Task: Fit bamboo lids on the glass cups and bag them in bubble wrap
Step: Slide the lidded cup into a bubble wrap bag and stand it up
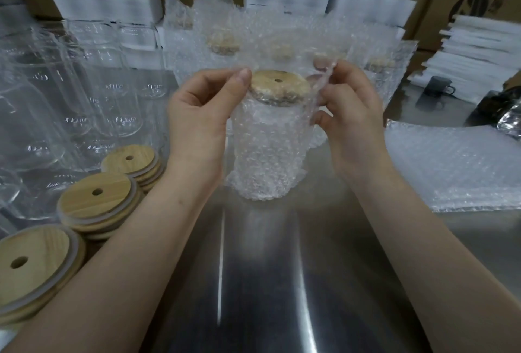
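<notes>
Both hands (pixel 197 115) (pixel 352 118) pinch bubble bag (pixel 267 155) holding lidded cup (pixel 277 84)

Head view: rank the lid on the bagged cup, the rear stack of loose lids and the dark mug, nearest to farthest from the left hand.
1. Lid on the bagged cup, beside the thumb of the left hand.
2. Rear stack of loose lids, on the table at its left.
3. Dark mug, far across on the right.

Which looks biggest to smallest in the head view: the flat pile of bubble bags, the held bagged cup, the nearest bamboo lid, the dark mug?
1. flat pile of bubble bags
2. bagged cup
3. nearest bamboo lid, enlarged by nearness, so cup versus lid is unsure
4. dark mug, far back
</notes>
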### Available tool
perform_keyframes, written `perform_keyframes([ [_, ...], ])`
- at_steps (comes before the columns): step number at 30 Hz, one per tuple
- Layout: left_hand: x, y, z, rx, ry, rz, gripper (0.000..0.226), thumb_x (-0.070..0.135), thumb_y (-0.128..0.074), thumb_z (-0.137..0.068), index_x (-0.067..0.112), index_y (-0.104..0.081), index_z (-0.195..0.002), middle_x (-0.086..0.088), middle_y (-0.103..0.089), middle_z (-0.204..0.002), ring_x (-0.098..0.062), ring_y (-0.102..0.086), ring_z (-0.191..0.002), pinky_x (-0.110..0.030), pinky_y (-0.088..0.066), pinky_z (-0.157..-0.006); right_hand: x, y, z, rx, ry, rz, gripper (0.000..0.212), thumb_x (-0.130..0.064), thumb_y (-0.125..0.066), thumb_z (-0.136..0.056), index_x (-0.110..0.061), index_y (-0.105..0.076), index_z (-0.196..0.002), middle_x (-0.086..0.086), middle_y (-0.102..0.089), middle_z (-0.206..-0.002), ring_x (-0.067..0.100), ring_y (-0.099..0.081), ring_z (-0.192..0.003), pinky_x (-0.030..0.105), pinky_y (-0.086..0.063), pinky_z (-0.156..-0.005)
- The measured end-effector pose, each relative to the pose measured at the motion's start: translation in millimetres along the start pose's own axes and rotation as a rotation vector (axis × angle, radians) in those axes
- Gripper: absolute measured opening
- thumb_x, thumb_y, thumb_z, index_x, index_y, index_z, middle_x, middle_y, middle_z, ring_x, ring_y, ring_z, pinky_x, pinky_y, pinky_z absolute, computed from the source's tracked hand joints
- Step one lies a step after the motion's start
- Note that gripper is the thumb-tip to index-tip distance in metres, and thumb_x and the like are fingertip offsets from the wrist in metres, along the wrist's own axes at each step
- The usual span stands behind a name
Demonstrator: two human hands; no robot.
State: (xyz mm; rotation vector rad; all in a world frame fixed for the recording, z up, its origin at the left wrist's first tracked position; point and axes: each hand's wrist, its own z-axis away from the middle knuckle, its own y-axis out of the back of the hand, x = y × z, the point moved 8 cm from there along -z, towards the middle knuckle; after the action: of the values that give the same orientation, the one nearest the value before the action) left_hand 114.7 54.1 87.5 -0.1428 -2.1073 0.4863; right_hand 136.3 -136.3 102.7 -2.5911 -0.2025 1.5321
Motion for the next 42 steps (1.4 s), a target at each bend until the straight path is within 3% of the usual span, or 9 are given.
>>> perform_keyframes([
  [3, 8, 2, -2, 0.061, -0.029, 0.028, 0.019, 0.011, -0.072, -0.087, 0.020, -0.067, -0.070, 0.009, -0.066, -0.067, -0.006, -0.059, -0.067, -0.021, -0.048, -0.068, -5, -5, 1, -0.049, 0.068, 0.080, 0.027, -0.013, -0.059, -0.085, -0.011, -0.067, -0.110, -0.011, -0.068, -0.088, 0.010, -0.059, -0.078, 0.025, -0.047, -0.059],
  [6, 11, 3, -5, 0.073, -0.007, 0.073, 0.024, 0.037, -0.078, -0.080, 0.021, -0.066, -0.067, 0.007, -0.065, -0.067, -0.008, -0.060, -0.066, -0.025, -0.050, -0.069, -11, -6, 4, -0.023, 0.119, 0.066, 0.008, -0.015, -0.065, -0.086, -0.019, -0.071, -0.088, -0.011, -0.068, -0.075, 0.008, -0.056, -0.064, 0.023, -0.046, -0.055],
  [12, -2, -18, 0, -0.152, 0.115, 0.098, 0.121, 0.084, -0.070, -0.036, 0.006, -0.058, -0.128, 0.002, -0.070, -0.113, -0.019, -0.064, -0.117, -0.038, -0.050, -0.102, -8, 1, 4, 0.072, 0.079, -0.020, 0.016, -0.004, -0.056, -0.096, -0.011, -0.057, -0.081, -0.008, -0.060, -0.060, 0.011, -0.049, -0.048, 0.025, -0.043, -0.046],
  [14, -6, -15, 2, -0.174, 0.117, 0.054, 0.108, 0.074, -0.081, -0.045, 0.009, -0.057, -0.129, 0.002, -0.068, -0.123, -0.018, -0.060, -0.123, -0.036, -0.046, -0.105, -4, 4, 5, 0.121, 0.036, -0.013, 0.017, -0.003, -0.055, -0.097, -0.012, -0.055, -0.082, -0.006, -0.059, -0.060, 0.012, -0.049, -0.047, 0.025, -0.043, -0.045],
  [17, -11, -9, 0, -0.178, 0.099, 0.014, 0.040, 0.027, -0.081, -0.072, 0.018, -0.067, -0.109, 0.010, -0.074, -0.102, -0.007, -0.067, -0.104, -0.024, -0.049, -0.088, 1, 6, 3, 0.125, -0.019, -0.065, 0.009, -0.004, -0.054, -0.096, -0.011, -0.056, -0.091, -0.003, -0.057, -0.064, 0.011, -0.049, -0.049, 0.025, -0.043, -0.045],
  [21, -8, -6, -1, -0.110, 0.097, 0.059, 0.010, 0.016, -0.070, -0.080, 0.022, -0.072, -0.087, 0.009, -0.074, -0.083, -0.007, -0.069, -0.083, -0.021, -0.051, -0.070, -1, -2, 1, -0.025, -0.007, -0.037, 0.030, -0.021, -0.061, -0.087, -0.011, -0.062, -0.115, 0.002, -0.054, -0.077, 0.011, -0.051, -0.060, 0.025, -0.045, -0.052],
  [26, -1, -10, -4, -0.062, 0.113, 0.062, 0.013, 0.013, -0.070, -0.074, 0.023, -0.071, -0.067, 0.009, -0.068, -0.071, -0.006, -0.064, -0.069, -0.020, -0.049, -0.061, -6, -2, 2, 0.003, 0.061, -0.010, 0.010, -0.011, -0.065, -0.087, -0.016, -0.072, -0.093, -0.009, -0.065, -0.070, 0.010, -0.050, -0.059, 0.023, -0.043, -0.050],
  [34, 5, 5, -4, 0.094, 0.063, 0.088, 0.019, 0.003, -0.066, -0.070, 0.020, -0.058, -0.070, 0.005, -0.058, -0.069, -0.009, -0.054, -0.063, -0.023, -0.042, -0.050, -7, -2, 5, 0.008, 0.086, -0.054, 0.027, 0.004, -0.059, -0.091, -0.019, -0.071, -0.086, -0.009, -0.064, -0.070, 0.008, -0.051, -0.059, 0.023, -0.045, -0.050],
  [42, -6, 0, -3, -0.018, 0.072, 0.089, 0.051, -0.012, -0.050, -0.087, 0.026, -0.076, -0.066, 0.008, -0.068, -0.073, -0.007, -0.063, -0.073, -0.022, -0.048, -0.063, 9, 1, 3, 0.045, -0.072, -0.147, 0.032, 0.011, -0.050, -0.089, -0.014, -0.066, -0.077, 0.000, -0.055, -0.069, 0.012, -0.047, -0.054, 0.023, -0.042, -0.050],
])
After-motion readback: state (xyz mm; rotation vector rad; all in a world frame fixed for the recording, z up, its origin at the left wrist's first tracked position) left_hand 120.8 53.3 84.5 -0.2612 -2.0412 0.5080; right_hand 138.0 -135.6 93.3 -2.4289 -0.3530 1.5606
